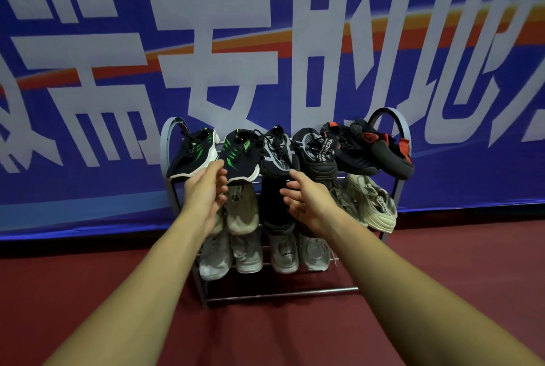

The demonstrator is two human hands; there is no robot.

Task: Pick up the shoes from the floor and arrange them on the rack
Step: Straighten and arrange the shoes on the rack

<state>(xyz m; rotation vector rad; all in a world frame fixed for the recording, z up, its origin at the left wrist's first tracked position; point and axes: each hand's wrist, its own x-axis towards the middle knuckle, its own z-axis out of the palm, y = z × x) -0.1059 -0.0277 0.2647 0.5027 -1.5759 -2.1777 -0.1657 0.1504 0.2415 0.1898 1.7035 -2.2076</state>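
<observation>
Shoes (283, 253) fill three tiers of the rack (295, 292). My left grip (206, 191), fingers loose and empty, hovers by the top tier's black-and-green shoe (240, 159); my right grip (306, 200), equally slack, holds nothing.

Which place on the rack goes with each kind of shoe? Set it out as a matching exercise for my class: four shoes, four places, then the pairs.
Shoes:
1 black shoes with green stripes
2 black shoes with red trim
3 beige shoes
4 pale grey shoes

Places on the rack:
a lowest row
b top row, right end
c middle row
d top row, left end

Pairs: 1-d, 2-b, 3-c, 4-a
</observation>
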